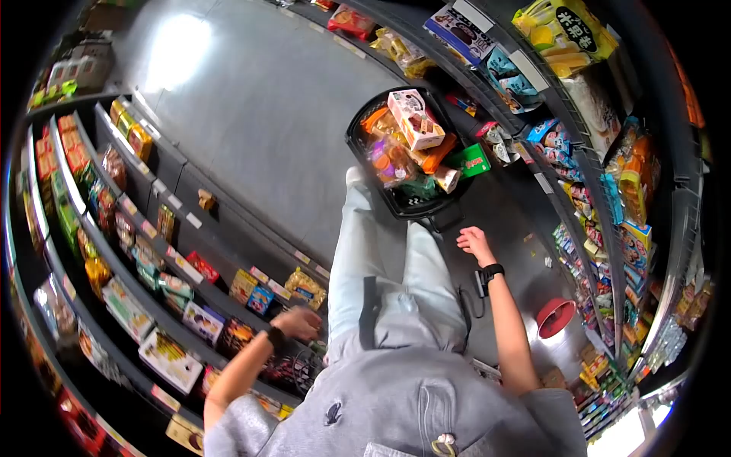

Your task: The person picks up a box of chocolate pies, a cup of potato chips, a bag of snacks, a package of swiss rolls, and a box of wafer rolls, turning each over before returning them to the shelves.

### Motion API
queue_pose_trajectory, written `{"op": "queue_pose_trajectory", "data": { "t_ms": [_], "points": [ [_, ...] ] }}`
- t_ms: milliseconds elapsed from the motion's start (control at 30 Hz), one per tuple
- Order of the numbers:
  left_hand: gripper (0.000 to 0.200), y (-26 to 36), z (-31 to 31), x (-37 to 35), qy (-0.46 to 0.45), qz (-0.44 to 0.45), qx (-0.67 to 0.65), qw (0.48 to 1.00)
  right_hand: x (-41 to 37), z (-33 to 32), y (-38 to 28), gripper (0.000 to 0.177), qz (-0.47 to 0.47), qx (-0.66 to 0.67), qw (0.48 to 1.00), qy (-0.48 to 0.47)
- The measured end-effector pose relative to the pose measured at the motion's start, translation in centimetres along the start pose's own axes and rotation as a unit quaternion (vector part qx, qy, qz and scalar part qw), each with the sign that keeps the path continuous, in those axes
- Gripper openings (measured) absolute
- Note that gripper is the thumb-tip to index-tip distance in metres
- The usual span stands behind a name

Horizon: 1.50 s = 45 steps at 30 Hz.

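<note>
My left hand [298, 324] hangs at my left side by the shelf, nearest to a bag of snacks [305, 288]. It is blurred, so its fingers cannot be read. My right hand [476, 245] is in the air with fingers loosely bent and apart, holding nothing. Just beyond it, a black shopping basket [358, 156] stands on the floor in front of my feet. Inside are a white and pink box [416, 119], a purple and orange bag [390, 161] and several other packages. A green package [467, 161] sticks out over its right rim.
Long shelves [171, 164] of boxed and bagged snacks curve along my left. More shelves [552, 179] with packages run close on the right, beside the basket. A red round container [556, 317] is on the floor at right. Grey floor [251, 99] stretches ahead.
</note>
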State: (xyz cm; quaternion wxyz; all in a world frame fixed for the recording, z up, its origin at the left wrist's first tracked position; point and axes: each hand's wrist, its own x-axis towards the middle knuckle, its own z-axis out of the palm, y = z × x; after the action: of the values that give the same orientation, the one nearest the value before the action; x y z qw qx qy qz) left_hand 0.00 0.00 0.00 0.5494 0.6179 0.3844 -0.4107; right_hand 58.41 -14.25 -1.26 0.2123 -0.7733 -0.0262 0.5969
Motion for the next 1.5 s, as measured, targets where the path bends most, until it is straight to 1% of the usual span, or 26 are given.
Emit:
{"op": "queue_pose_trajectory", "data": {
  "t_ms": [33,67,100,133,167,200,233,267,300,400,467,500,600,667,700,767,800,833,867,933,967,1100,1200,1267,1433,1500],
  "points": [
    [0.024,0.0,0.1,1.1,-0.012,0.013,0.004,1.000,-1.9,0.1,-1.1,0.024,0.005,0.097,0.995,0.019],
    [0.028,7.5,-6.1,2.3,0.006,0.084,0.157,0.984,-3.1,0.5,-1.6,0.024,-0.005,0.131,0.991,0.040],
    [0.022,-1.1,-14.4,6.8,0.216,0.073,0.215,0.950,4.4,9.0,-6.9,0.024,-0.045,0.206,0.977,-0.023],
    [0.019,8.2,-20.2,7.8,0.221,0.081,0.120,0.964,5.2,9.1,-7.4,0.024,-0.042,0.221,0.974,-0.004],
    [0.012,6.4,-20.4,17.1,0.305,0.204,0.069,0.928,6.4,9.2,-8.2,0.025,-0.040,0.238,0.970,0.016],
    [0.013,17.0,-24.4,16.9,0.282,0.208,0.001,0.936,7.8,8.7,-8.8,0.031,-0.045,0.234,0.971,0.032],
    [0.017,18.3,-25.9,22.8,0.215,0.256,-0.107,0.936,9.9,9.3,-9.3,0.035,-0.051,0.261,0.963,0.049],
    [0.018,22.7,-27.6,25.2,0.139,0.222,-0.226,0.938,11.5,9.6,-10.6,0.044,-0.033,0.288,0.956,0.055],
    [0.020,25.4,-29.3,28.8,0.111,0.265,-0.237,0.928,13.5,9.6,-12.0,0.052,-0.026,0.316,0.946,0.063],
    [0.029,32.6,-30.3,38.8,0.240,0.167,-0.299,0.908,21.8,9.0,-13.4,0.062,-0.001,0.424,0.903,0.073],
    [0.040,34.6,-30.2,43.1,0.199,0.148,-0.337,0.908,24.9,8.6,-15.1,0.058,0.012,0.460,0.886,0.058],
    [0.040,36.0,-30.2,43.3,0.124,0.076,-0.330,0.933,26.5,8.5,-15.4,0.057,-0.006,0.463,0.886,0.031],
    [0.043,36.3,-27.0,47.6,0.093,0.075,-0.348,0.930,29.5,10.3,-16.0,0.057,0.069,0.363,0.915,0.164],
    [0.048,35.5,-24.9,50.0,0.256,0.042,-0.415,0.872,31.0,11.9,-15.9,0.082,0.073,0.329,0.919,0.203],
    [0.048,35.9,-24.7,49.6,0.258,0.041,-0.412,0.873,31.0,12.5,-16.3,0.098,0.077,0.297,0.923,0.233],
    [0.049,36.8,-24.3,47.0,0.300,0.013,-0.494,0.816,28.9,13.6,-17.5,0.095,0.055,0.328,0.911,0.244],
    [0.080,36.2,-25.8,44.9,0.192,0.021,-0.483,0.854,28.1,14.1,-17.8,0.092,0.033,0.358,0.896,0.262],
    [0.030,36.6,-25.9,42.5,0.165,0.073,-0.523,0.833,27.0,14.5,-18.2,0.090,0.010,0.388,0.878,0.279],
    [0.025,36.5,-25.9,40.3,0.126,0.133,-0.541,0.820,23.8,14.5,-19.0,0.088,-0.076,0.473,0.849,0.224],
    [0.019,35.5,-26.2,35.9,0.022,0.237,-0.547,0.803,19.2,14.2,-18.3,0.073,-0.171,0.419,0.864,0.221],
    [0.028,35.8,-26.7,32.3,0.027,0.259,-0.536,0.803,16.7,13.7,-18.4,0.052,-0.236,0.451,0.842,0.181],
    [0.057,32.5,-30.5,22.3,0.041,0.274,-0.621,0.733,5.0,9.6,-17.9,0.060,-0.302,0.411,0.851,0.128],
    [0.069,33.8,-33.6,12.7,-0.073,0.323,-0.502,0.799,-2.7,7.4,-18.3,0.071,-0.338,0.371,0.856,0.125],
    [0.075,33.8,-34.2,8.8,-0.085,0.355,-0.336,0.868,-6.7,7.3,-19.6,0.059,-0.357,0.369,0.843,0.162],
    [0.072,37.5,-31.7,1.4,-0.051,0.399,-0.294,0.867,-13.3,8.2,-21.8,0.043,-0.382,0.421,0.782,0.257],
    [0.071,39.4,-30.7,-0.9,-0.071,0.425,-0.381,0.818,-15.0,8.2,-21.6,0.042,-0.395,0.450,0.748,0.286]
  ]
}}
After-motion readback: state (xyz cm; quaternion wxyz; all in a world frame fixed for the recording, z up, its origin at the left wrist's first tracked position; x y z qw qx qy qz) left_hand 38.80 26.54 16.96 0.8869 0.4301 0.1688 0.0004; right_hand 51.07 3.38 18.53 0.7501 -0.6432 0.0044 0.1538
